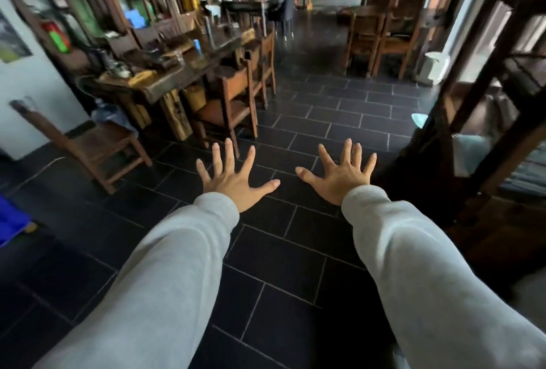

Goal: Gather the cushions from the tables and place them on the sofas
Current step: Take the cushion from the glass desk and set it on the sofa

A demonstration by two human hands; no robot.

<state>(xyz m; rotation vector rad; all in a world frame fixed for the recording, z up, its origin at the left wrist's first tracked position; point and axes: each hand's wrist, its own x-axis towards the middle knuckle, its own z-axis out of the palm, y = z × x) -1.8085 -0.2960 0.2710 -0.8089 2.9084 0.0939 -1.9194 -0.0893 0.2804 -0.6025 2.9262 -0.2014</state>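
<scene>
No cushion can be picked out with certainty: a yellowish, padded-looking thing [142, 77] lies on the long wooden table [183, 73] at the left, but blur keeps it unidentified, and no sofa is recognisable. Both hands are held out over the dark tiled floor [295, 250], palms down; the left hand [235, 181] and the right hand [339, 175] each show a spread, empty grip, probably readied because nothing is carried yet. Two grey sleeves [165, 274] are in view. At least three wooden chairs [233, 102] stand by the table, with more by a second table farther back.
</scene>
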